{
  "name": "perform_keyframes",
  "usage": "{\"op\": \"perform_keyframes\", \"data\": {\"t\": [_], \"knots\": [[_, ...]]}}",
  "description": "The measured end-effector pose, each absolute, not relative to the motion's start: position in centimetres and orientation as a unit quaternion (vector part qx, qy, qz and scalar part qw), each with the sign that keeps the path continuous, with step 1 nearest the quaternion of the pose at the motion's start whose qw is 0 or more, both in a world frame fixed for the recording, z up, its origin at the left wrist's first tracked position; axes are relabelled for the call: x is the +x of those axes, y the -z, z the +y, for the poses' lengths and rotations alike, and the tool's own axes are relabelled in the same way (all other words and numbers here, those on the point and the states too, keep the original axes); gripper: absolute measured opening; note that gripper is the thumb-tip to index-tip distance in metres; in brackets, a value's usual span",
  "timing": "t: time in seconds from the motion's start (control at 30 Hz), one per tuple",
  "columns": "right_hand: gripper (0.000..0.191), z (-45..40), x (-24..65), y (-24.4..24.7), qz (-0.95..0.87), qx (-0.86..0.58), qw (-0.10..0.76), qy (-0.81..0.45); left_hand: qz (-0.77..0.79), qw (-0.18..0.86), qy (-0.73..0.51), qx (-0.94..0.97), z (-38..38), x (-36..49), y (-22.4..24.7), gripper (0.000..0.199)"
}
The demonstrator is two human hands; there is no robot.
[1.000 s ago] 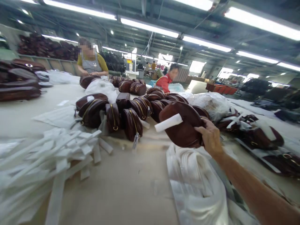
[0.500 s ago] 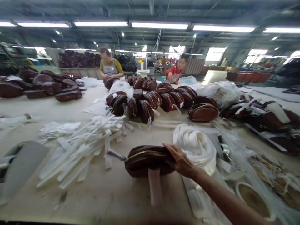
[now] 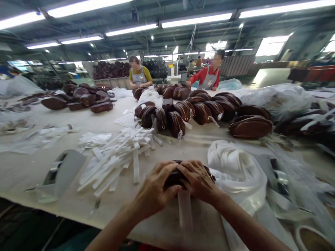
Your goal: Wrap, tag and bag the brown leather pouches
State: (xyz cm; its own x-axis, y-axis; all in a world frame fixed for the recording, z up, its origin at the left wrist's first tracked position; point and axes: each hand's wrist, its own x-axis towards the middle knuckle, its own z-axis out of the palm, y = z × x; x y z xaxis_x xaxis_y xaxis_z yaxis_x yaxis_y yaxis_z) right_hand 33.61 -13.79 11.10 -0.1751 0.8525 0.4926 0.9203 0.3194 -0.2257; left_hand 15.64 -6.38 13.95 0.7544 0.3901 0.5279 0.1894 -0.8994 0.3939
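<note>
A dark brown zipped pouch (image 3: pixel 172 178) rests near the front of the pale table, mostly covered by both hands. My left hand (image 3: pixel 159 184) wraps round its left end, thumb on the near side. Over its top and right part lies my right hand (image 3: pixel 197 177), fingers curled on it and touching the left hand's fingertips. A white strip (image 3: pixel 185 209) hangs from the pouch's near side onto the table. Left of the hands is a pile of white strips (image 3: pixel 115 157); a coil of white material (image 3: pixel 232 164) lies to the right.
Rows of brown pouches (image 3: pixel 201 113) stand across the middle. Grey tape dispensers sit at left (image 3: pixel 61 174) and right (image 3: pixel 277 174). Clear plastic (image 3: pixel 277 99) is heaped at back right. Two people in aprons are at the far side, one in yellow (image 3: pixel 141 76), one in red (image 3: pixel 209 78).
My left hand has come into view and taken hold of the pouch's left end. My right hand has shifted onto its top. The pouch appears turned, and the view has swung left.
</note>
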Motion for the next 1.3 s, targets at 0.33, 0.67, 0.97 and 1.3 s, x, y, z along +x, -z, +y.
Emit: {"op": "perform_keyframes", "data": {"t": [0.33, 0.67, 0.97, 1.3], "knots": [[0.02, -14.9, 34.9, -8.0, -0.698, -0.636, 0.314, 0.101, 0.22, 0.045, -0.186, 0.957, -4.6, 18.5, -9.5, 0.014], [0.05, -13.9, 35.9, -7.5, -0.628, -0.715, 0.252, 0.173, 0.237, 0.113, -0.229, 0.937, -2.5, 18.7, -9.6, 0.019], [0.03, -13.4, 36.7, -7.5, -0.656, -0.699, 0.275, 0.078, 0.182, 0.078, -0.213, 0.957, -1.7, 20.0, -8.4, 0.037], [0.04, -13.5, 36.5, -9.1, -0.677, -0.678, 0.258, 0.129, 0.021, -0.018, -0.265, 0.964, -0.3, 20.6, -9.8, 0.027]]}}
